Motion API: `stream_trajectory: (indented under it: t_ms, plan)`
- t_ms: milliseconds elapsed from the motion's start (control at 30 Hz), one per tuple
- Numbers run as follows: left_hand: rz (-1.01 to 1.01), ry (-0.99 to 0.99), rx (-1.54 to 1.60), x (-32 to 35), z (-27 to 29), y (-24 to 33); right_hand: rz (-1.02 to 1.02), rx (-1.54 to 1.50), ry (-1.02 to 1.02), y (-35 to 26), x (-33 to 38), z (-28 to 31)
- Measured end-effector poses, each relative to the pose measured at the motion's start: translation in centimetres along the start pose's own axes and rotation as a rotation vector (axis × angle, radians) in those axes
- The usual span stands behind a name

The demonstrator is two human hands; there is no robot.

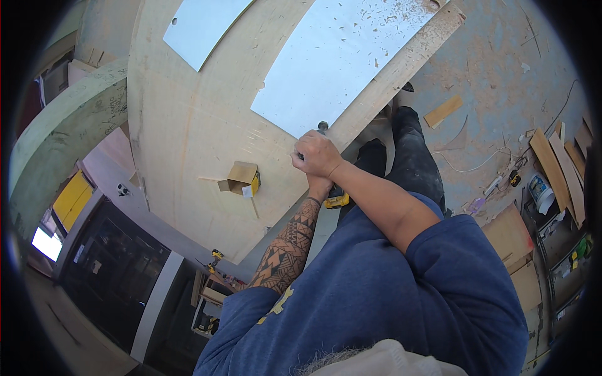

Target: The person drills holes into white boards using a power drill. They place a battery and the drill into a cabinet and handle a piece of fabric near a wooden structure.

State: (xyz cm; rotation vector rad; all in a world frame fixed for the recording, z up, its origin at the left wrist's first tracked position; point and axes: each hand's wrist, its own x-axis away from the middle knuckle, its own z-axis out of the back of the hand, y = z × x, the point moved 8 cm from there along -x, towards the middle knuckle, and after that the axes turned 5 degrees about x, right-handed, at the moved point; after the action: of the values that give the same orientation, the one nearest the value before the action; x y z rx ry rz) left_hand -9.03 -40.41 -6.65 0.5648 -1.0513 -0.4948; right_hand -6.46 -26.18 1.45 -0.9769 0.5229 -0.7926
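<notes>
yellow-based drill (337, 200) within both overlapping hands (318, 154)

Box (241, 178) on worktable (182, 144) left of hands (318, 154), panel (338, 62) ahead, planks (557, 170) far right

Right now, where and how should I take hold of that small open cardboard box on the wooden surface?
Grip the box by its body, probably across the yellow side wall and the wall opposite, coming from the right. The yellow wall faces that way, while the left flap sticks out and would likely bend.
</notes>
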Motion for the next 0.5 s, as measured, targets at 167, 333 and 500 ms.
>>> stream_trajectory:
  t_ms: [167, 333, 500]
  plan:
    - [0.008, 0.025, -0.039, 0.5, -0.5, -0.2, 0.075, -0.011, -0.006, -0.7, 0.6, 0.5]
    - [0.023, 0.058, 0.05, 0.8, -0.3, 0.3, 0.101, 0.012, -0.001, -1.0, 0.5, 0.0]
    - [0.129, -0.044, 0.174, -0.4, 0.5, 0.8, 0.017, 0.018, -0.01, -0.2, -0.9, -0.5]
